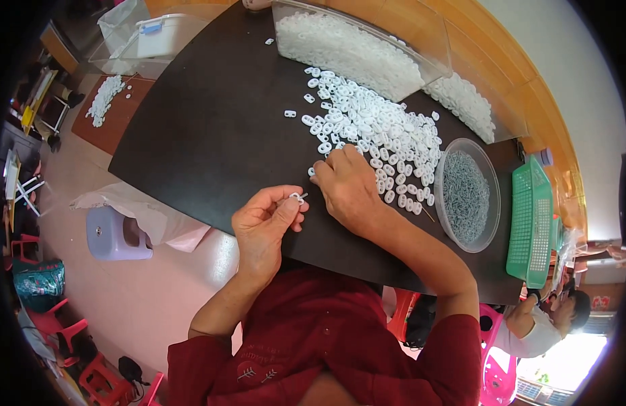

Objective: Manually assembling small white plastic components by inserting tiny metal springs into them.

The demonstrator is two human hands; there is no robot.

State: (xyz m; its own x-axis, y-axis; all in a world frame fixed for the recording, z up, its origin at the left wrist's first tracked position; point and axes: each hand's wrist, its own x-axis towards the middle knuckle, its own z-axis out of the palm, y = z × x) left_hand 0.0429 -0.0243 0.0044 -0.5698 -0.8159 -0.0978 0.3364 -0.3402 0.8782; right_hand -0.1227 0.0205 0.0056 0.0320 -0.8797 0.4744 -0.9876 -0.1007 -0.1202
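My left hand (pixel 264 223) pinches a small white plastic piece (pixel 297 197) between thumb and fingers, above the dark table near its front edge. A thin grey metal bit shows at that piece. To its right, my right hand (pixel 347 186) curls down with bent fingers at the near left edge of a pile of white oval two-holed plastic pieces (pixel 377 115). One white piece lies right by its fingertips; whether they grip anything is hidden. Right of the pile, a round clear tub (pixel 497 203) holds many small grey metal screws or pins (pixel 467 196).
Behind the pile stand clear bins (pixel 435 51) full of white pieces. A green basket (pixel 531 220) sits at the table's right end. A lilac stool (pixel 117 233) and a white tub (pixel 161 37) are off to the left. Another person (pixel 543 321) sits at the lower right.
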